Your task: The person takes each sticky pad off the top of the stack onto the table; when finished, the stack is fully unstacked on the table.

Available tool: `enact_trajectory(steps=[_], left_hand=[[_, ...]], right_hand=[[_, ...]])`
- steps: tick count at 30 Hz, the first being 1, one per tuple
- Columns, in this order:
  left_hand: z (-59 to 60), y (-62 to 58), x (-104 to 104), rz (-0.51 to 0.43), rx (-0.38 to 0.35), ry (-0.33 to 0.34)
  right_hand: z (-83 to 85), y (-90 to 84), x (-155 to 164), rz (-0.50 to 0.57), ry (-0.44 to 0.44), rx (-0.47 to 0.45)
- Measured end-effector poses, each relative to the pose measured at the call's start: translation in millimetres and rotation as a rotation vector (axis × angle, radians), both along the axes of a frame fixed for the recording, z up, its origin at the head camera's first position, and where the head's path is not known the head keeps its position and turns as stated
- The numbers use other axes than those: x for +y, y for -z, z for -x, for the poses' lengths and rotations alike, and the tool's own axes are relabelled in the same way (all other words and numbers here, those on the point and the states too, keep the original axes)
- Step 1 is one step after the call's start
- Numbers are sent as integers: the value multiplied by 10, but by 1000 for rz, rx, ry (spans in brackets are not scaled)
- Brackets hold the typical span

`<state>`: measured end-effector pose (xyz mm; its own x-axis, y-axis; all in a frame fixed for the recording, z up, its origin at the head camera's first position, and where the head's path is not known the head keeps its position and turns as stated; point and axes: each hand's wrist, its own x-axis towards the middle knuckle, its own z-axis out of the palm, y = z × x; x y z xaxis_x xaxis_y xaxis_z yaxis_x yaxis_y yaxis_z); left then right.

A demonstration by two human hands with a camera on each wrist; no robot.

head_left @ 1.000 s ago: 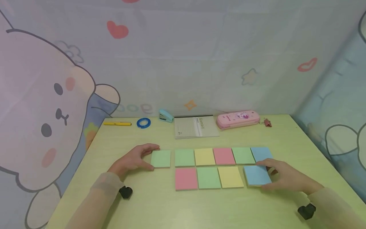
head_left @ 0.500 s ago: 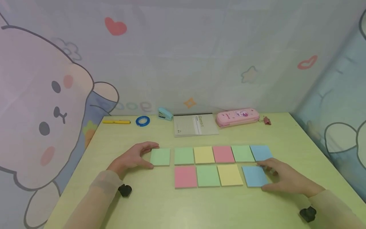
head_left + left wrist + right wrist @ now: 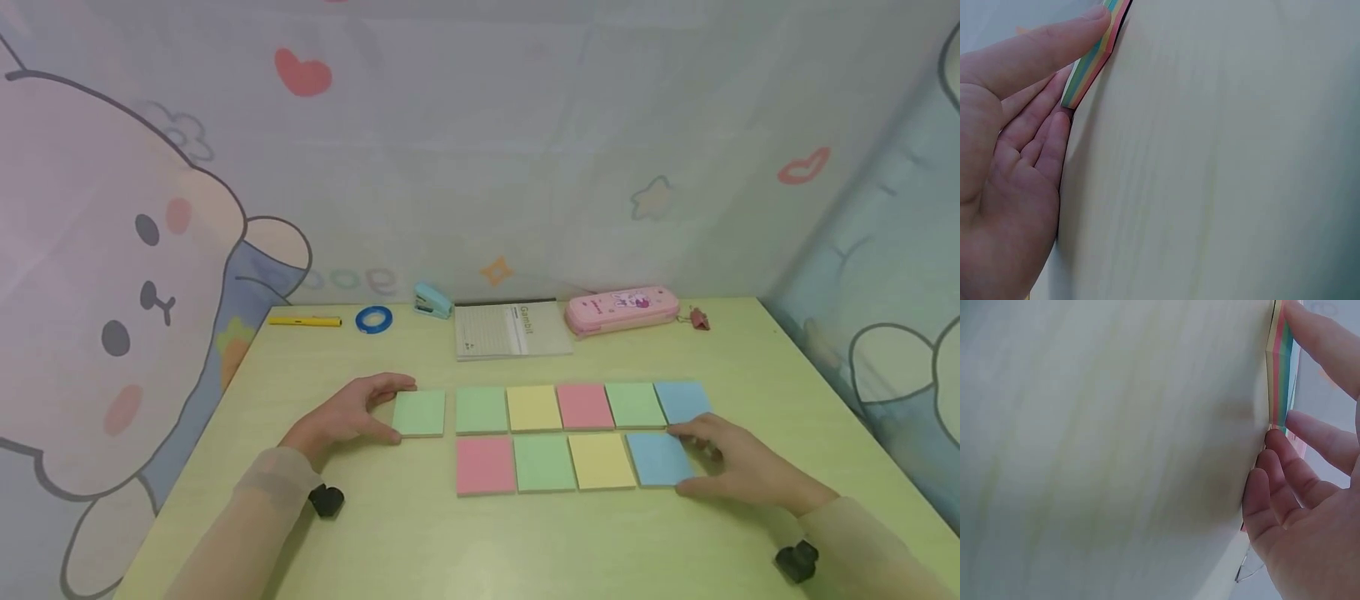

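Square sticky note pads lie on the table in two rows. My left hand [image 3: 350, 419] holds a pad with a green top [image 3: 419, 413] at its left side, thumb at the near corner and fingers behind the far one. Coloured layers show along that pad's edge [image 3: 1089, 65] in the left wrist view. At the right end of the front row, my right hand [image 3: 742, 463] grips a blue-topped pad [image 3: 659, 459] between thumb and forefinger at its right corners. Its striped side [image 3: 1278, 381] shows in the right wrist view, the other fingers curved close to the tabletop.
Behind the blue pad lies another blue pad [image 3: 682, 402]. Along the table's back stand a yellow pen [image 3: 305, 322], a roll of blue tape [image 3: 365, 328], a light blue stapler [image 3: 432, 301], a notebook [image 3: 491, 333] and a pink pencil case [image 3: 622, 311].
My right hand has slid the blue pad left and straightened it, closing the gap to the yellow pad in the front row. The left hand stays at the green pad.
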<state>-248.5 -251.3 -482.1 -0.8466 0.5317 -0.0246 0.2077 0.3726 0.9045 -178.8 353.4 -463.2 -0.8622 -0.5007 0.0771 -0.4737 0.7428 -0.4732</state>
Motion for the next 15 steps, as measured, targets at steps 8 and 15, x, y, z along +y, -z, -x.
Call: enact_trajectory(steps=[8,15], left_hand=[[-10,11,2,-4,-9,-5],[-6,3,2,-6,-5,-4]], right_hand=[[0,14,-2,0,3,1],[5,31,2,1,-2,12]])
